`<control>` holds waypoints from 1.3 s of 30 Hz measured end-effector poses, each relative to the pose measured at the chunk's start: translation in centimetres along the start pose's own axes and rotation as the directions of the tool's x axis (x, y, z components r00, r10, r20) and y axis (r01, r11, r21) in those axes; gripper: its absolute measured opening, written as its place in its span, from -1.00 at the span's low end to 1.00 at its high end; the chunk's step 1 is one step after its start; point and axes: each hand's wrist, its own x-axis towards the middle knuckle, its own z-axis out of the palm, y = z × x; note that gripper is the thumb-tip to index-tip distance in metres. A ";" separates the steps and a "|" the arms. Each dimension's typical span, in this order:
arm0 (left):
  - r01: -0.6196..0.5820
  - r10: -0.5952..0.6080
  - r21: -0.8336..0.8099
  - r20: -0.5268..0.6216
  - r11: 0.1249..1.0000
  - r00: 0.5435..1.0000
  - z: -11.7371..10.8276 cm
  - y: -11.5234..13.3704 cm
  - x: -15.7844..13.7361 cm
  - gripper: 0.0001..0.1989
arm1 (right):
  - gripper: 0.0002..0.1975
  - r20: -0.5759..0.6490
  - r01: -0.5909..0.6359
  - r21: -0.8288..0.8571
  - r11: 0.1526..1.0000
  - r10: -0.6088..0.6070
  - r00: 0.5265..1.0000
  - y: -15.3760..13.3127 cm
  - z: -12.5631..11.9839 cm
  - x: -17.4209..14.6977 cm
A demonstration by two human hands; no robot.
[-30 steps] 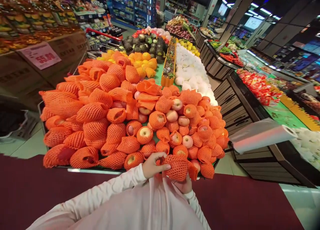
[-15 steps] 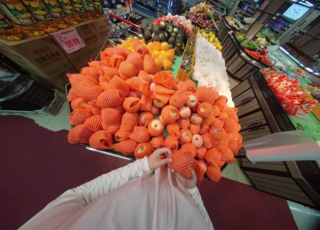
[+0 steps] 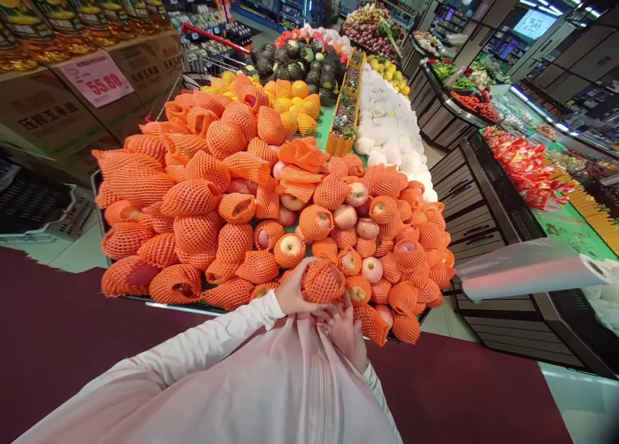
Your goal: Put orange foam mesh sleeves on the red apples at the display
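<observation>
The left hand (image 3: 291, 294) is curled around a netted fruit (image 3: 323, 281), apparently an apple, above the near side of the heaped pile (image 3: 197, 231). The right hand (image 3: 344, 336) is close by, just below and to the right, its fingers loosely bent; whether it also grips the net, I cannot tell. The orange net is already around this fruit, but it is up in the hand, not yet set down. Across the pile most fruits wear such sleeves, while a few, like the pale apple (image 3: 372, 270) to the right, look bare and so remain uncovered. The held fruit looks rounded, with dark red skin showing through the open orange mesh; its underside is hidden by the hands
</observation>
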 end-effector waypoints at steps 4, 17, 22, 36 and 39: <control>-0.058 0.046 0.550 0.037 0.833 0.998 -2.0 -2.3 2.0 -0.25 | -0.35 0.028 0.028 0.102 0.994 -0.031 0.999 3.1 1.5 -1.5; -0.208 0.028 0.624 0.285 0.753 0.958 -5.6 -0.6 6.4 -0.47 | -0.66 -0.025 -0.072 0.037 0.997 0.073 0.997 2.5 2.1 0.2; -0.037 0.163 0.760 -0.091 0.649 0.982 -10.6 -0.3 9.4 -0.65 | -0.64 -0.048 -0.083 -0.014 0.996 0.082 0.996 1.0 1.8 2.0; 0.338 0.145 0.619 -0.597 0.709 0.789 -17.7 -3.2 7.4 -0.62 | -0.64 -0.075 -0.062 -0.034 0.997 0.059 0.995 0.5 1.9 2.2; 0.257 0.254 0.662 -0.572 0.704 0.780 -16.3 -0.9 6.9 -0.65 | -0.68 -0.070 -0.045 -0.029 0.999 0.043 0.997 0.7 2.5 1.5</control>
